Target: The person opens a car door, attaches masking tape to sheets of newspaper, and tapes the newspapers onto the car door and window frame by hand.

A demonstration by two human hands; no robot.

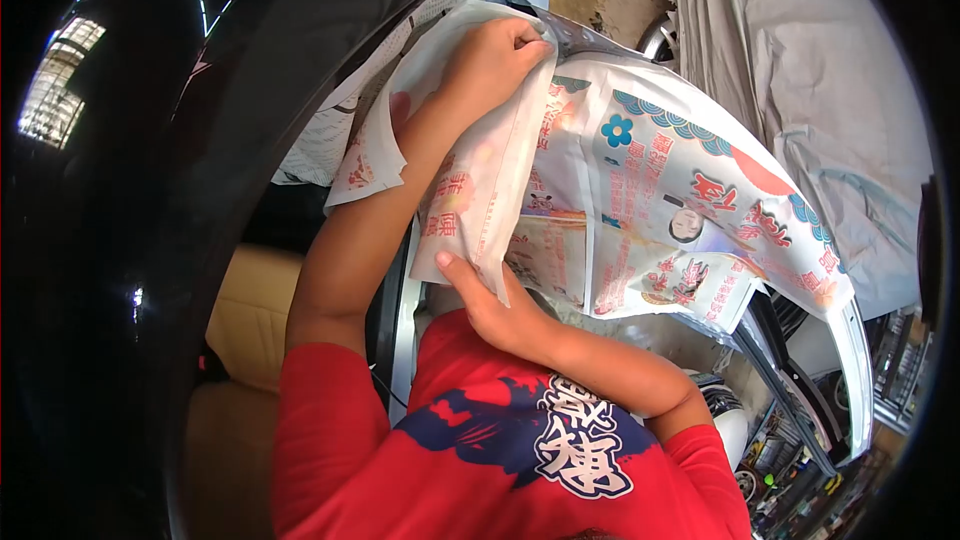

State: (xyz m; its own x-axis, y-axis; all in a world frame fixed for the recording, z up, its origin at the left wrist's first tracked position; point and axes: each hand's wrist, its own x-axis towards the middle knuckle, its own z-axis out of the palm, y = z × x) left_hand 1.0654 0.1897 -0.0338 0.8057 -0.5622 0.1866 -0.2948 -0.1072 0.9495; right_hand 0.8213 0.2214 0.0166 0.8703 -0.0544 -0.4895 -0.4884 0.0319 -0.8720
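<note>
A sheet of newspaper (470,190) with faint red print hangs upright in front of me, its left edge torn. Up at its top edge, my left hand (497,60) is closed with curled fingers against the paper; whether it pinches the edge or presses on it is hard to see. Lower down, my right hand (490,305) grips the bottom edge, thumb on the near face and fingers hidden behind. Just right of the sheet, more printed newspaper (650,200) covers the open car door (855,370).
Glossy black car bodywork (200,60) curves along the left, with a tan seat (255,320) inside. More newspaper (330,130) lines the door opening. A grey cover (830,120) drapes something at the right. Shelves with assorted items (790,480) stand at the lower right.
</note>
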